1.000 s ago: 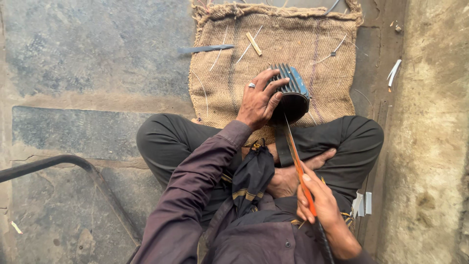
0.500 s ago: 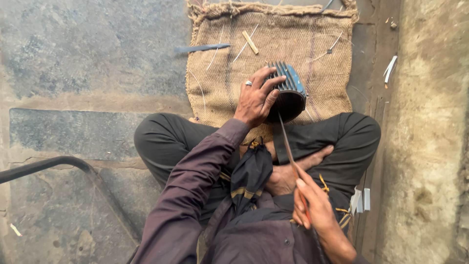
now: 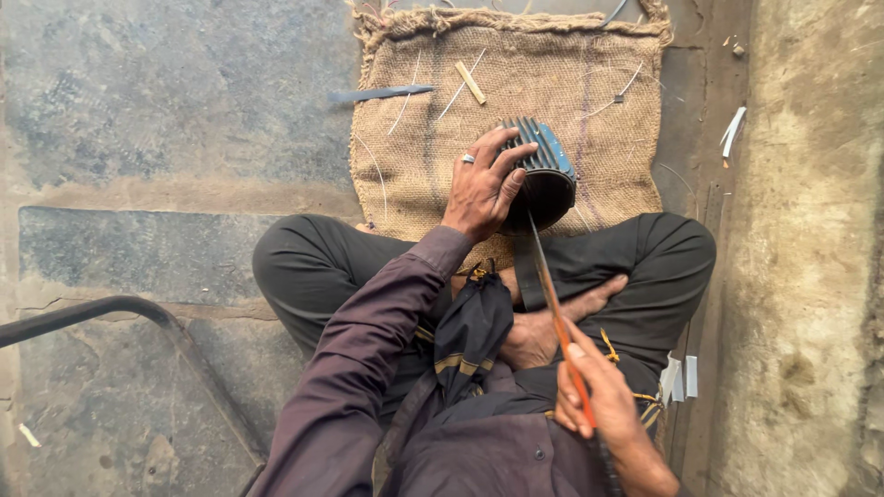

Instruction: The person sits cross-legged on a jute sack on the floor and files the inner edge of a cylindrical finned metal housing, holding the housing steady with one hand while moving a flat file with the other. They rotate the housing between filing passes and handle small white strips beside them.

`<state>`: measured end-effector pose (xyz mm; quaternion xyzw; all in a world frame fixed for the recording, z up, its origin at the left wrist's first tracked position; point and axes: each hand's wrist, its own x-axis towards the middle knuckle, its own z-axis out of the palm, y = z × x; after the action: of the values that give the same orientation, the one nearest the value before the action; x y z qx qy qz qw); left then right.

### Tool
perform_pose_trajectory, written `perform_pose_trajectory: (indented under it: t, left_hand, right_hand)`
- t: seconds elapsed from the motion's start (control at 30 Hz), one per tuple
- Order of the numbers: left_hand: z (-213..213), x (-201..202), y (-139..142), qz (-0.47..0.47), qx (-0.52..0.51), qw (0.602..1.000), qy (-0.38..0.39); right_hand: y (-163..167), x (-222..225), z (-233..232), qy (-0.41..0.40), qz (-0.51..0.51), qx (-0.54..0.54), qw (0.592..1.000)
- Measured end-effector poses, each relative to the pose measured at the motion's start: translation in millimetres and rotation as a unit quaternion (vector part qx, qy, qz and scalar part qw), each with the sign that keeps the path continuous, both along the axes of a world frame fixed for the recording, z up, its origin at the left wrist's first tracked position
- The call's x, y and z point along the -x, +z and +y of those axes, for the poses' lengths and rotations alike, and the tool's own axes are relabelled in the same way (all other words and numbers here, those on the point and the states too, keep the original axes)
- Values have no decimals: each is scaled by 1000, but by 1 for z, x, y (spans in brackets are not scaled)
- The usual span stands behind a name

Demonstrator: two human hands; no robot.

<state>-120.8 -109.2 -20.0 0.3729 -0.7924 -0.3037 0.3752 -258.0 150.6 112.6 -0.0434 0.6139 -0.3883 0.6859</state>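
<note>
**A ribbed basket under one hand, a strip drawn from it by the other**

We see a small round basket (image 3: 545, 179), dark and ribbed, its upright slats grey-blue along the top edge and its open mouth black inside; it lies tilted on its side at the near edge of a burlap sack (image 3: 516, 101), just beyond the person's crossed legs (image 3: 635, 267). The left hand (image 3: 483, 189) lies over the basket's left side, its fingers (image 3: 509, 156) spread and curled over the rim, gripping it; a ring shows on one finger. From the basket's mouth a long thin strip (image 3: 552, 308) runs back towards the body, dark near the basket and orange lower down; the right hand (image 3: 603, 405) has its fingers closed around the strip, pinching it near the lower end, close to the chest.

Below the basket we see dark trousers, a bare foot (image 3: 552, 327) tucked between the knees, a dark cloth (image 3: 474, 336) with yellow stripes hanging at the front, and a purple sleeve (image 3: 368, 359) on the left arm. On the sack lie pale thin slivers and a short tan stick (image 3: 471, 82); a flat grey blade (image 3: 382, 93) lies partly on the sack's left edge and partly on the stone floor (image 3: 175, 101); a curved dark metal bar (image 3: 120, 313) crosses the floor at the lower left; white scraps (image 3: 732, 131) lie by the rough wall on the right.
</note>
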Motion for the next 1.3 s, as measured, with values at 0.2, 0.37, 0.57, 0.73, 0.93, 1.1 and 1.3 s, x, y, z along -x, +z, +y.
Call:
perform_pose_trajectory:
  t: [0.2,0.37,0.57,0.73,0.93,1.1,1.3]
  left_hand:
    - [1,0,-2,-9,4,1000,4]
    - [1,1,-5,-9,-5,1000,3]
    - [-1,0,-1,-6,-8,1000,7]
    - [3,-2,2,-11,6,1000,-1]
    - [7,0,1,-17,16,1000,4]
    - [5,3,3,-11,16,1000,4]
    - [5,3,4,0,5,1000,6]
  right_hand:
    - [-7,3,1,18,-27,42,999]
    - [-8,-1,-6,29,-18,62,998]
    - [11,3,-14,53,5,14,998]
    - [18,22,27,211,85,-56,972]
    - [-27,69,146,380,360,100,846]
    - [-60,79,209,395,549,95,731]
    - [-16,52,160,315,646,-27,695]
